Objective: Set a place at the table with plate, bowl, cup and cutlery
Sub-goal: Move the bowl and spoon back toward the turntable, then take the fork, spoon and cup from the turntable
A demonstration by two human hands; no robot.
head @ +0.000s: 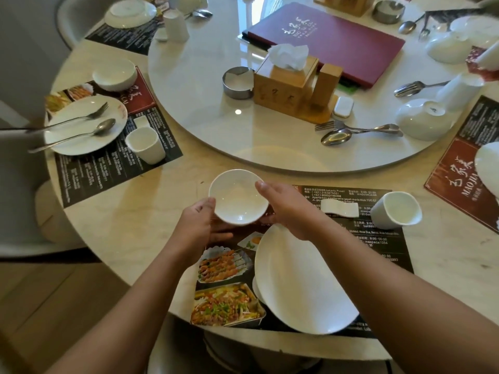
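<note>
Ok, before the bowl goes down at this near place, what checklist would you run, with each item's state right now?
1. Bowl gripped on both sides, left hand and right hand: ok.
2. Bowl mouth up: ok.
3. Landing spot at the placemat's far left corner free: cannot tell, bowl and hands hide it.
4. Plate on the placemat: ok.
5. Cup at the far right corner: ok.
6. Cutlery at this place: not ok; a fork and spoon lie on the turntable.
</note>
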